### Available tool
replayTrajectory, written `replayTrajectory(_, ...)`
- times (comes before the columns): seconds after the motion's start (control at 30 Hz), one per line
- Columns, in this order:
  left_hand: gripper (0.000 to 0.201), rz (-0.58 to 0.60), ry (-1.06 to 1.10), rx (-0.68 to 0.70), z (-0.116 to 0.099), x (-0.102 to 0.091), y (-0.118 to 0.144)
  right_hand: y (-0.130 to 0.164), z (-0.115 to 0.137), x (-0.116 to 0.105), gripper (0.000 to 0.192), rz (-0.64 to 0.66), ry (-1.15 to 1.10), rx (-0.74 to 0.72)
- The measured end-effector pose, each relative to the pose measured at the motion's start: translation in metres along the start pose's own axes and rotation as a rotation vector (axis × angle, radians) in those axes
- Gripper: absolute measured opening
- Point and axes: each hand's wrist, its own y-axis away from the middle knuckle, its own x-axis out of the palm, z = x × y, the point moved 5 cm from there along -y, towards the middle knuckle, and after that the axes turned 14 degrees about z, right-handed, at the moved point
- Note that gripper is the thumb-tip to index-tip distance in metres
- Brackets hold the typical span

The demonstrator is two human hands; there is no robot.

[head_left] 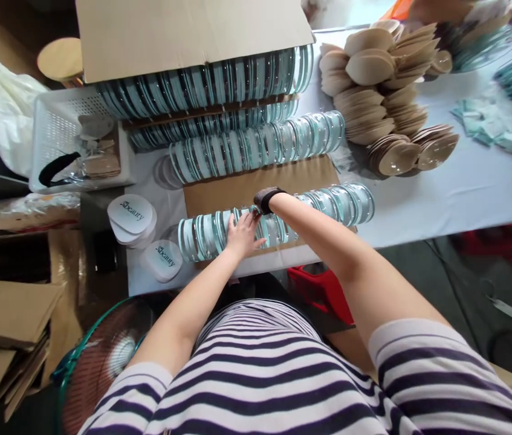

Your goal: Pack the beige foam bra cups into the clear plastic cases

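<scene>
A white basket [56,130] sits at ten o'clock on the white table [441,193]. Lids [131,214] read "Sbeauty". The left hand [241,234] lies flat, fingers spread, on the disc row [328,205]; the right hand's [262,202] grip can't be told. Wooden discs [387,115] pile at one o'clock.

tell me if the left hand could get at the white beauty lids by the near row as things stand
Probably yes: the left hand rests on the near row of clear discs, and the white Beauty lids lie just beyond that row's end, with nothing between.

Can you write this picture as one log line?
left hand on nearest disc row | right hand mostly hidden | cardboard sheet beneath
</scene>
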Motion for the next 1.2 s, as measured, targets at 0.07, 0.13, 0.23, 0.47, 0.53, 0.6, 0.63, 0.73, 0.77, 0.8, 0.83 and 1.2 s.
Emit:
replayTrajectory(0.07, 0.067, -0.003, -0.006, -0.005, 0.001, 0.000, 0.000, 0.003, 0.005, 0.001, 0.025, -0.030, 0.011, -0.024)
replayTrajectory(0.13, 0.067, -0.009, -0.005, -0.009, 0.001, 0.000, 0.000, 0.016, 0.002, 0.012, 0.023, -0.088, 0.002, -0.047)
replayTrajectory(0.23, 0.065, -0.013, 0.008, -0.019, 0.001, -0.001, 0.001, 0.045, -0.008, 0.049, 0.030, -0.190, -0.043, -0.065)
replayTrajectory(0.47, 0.069, -0.026, 0.018, -0.012, -0.001, 0.000, 0.001, 0.064, -0.001, 0.185, 0.038, -0.203, -0.192, -0.005)
replayTrajectory(0.53, 0.070, -0.011, 0.012, -0.017, 0.000, 0.000, 0.002, 0.053, 0.003, 0.207, 0.041, -0.197, -0.234, 0.014)
replayTrajectory(0.6, 0.070, 0.000, 0.007, -0.022, 0.000, -0.001, 0.004, 0.045, 0.005, 0.219, 0.043, -0.205, -0.269, 0.029)
replayTrajectory(0.63, 0.069, 0.005, 0.008, -0.025, 0.000, -0.002, 0.005, 0.045, 0.005, 0.223, 0.043, -0.209, -0.281, 0.032)
replayTrajectory(0.73, 0.064, -0.012, 0.037, -0.054, -0.004, -0.008, 0.006, 0.056, -0.006, 0.219, 0.043, -0.240, -0.294, 0.030)
replayTrajectory(0.77, 0.062, -0.030, 0.050, -0.055, -0.007, -0.010, 0.005, 0.063, -0.014, 0.211, 0.045, -0.268, -0.292, 0.033)
replayTrajectory(0.8, 0.061, -0.049, 0.058, -0.046, -0.013, -0.012, 0.002, 0.070, -0.024, 0.199, 0.046, -0.305, -0.288, 0.042)
replayTrajectory(0.83, 0.062, -0.063, 0.062, -0.027, -0.020, -0.014, -0.002, 0.076, -0.036, 0.182, 0.048, -0.353, -0.287, 0.056)
replayTrajectory(1.2, 0.062, 0.027, -0.020, 0.041, -0.053, 0.004, -0.033, 0.020, -0.073, 0.015, 0.026, -0.014, -0.014, -0.064)
